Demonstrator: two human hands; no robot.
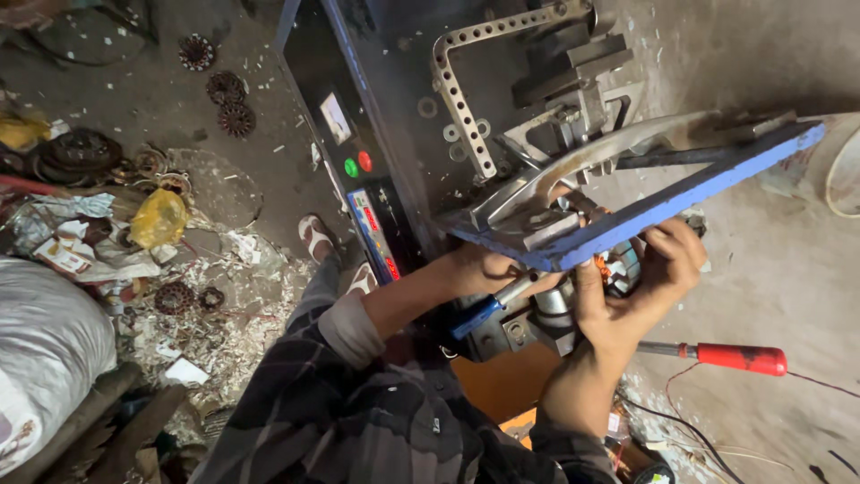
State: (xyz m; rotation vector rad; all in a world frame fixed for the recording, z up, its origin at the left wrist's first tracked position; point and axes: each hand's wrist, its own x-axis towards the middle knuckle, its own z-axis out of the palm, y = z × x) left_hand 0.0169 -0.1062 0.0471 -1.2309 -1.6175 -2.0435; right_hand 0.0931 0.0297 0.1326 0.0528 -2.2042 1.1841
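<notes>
A dark machine [394, 116] with a blue frame fills the upper middle of the view, standing on a dusty concrete floor [761, 269]. Its front panel carries a small screen, a green button [351, 168] and a red button [365, 160]. A blue plate [681, 193] juts out from it toward the right, its long edge rising from lower left to upper right. On top lie a perforated metal bracket [457, 99] and a curved metal lever [582, 157].

Under the plate both hands are close together around a small motor part [618, 264] with copper windings, tucked just beneath the plate's lower edge. The right hand [640, 287] is wrapped around the part from the right, fingers curled over it. The left hand [479, 269] is closed on a blue-handled tool [488, 309]; its long axis runs from lower left up to the right, with the metal end pointing toward the part.

A red-handled screwdriver [739, 358] lies on the floor to the right, nearly level, handle to the right. To the left, scraps, round metal cores [226, 88] and a yellow bag [159, 218] are strewn about, well apart from the hands. A sandalled foot [318, 237] shows beside the machine.
</notes>
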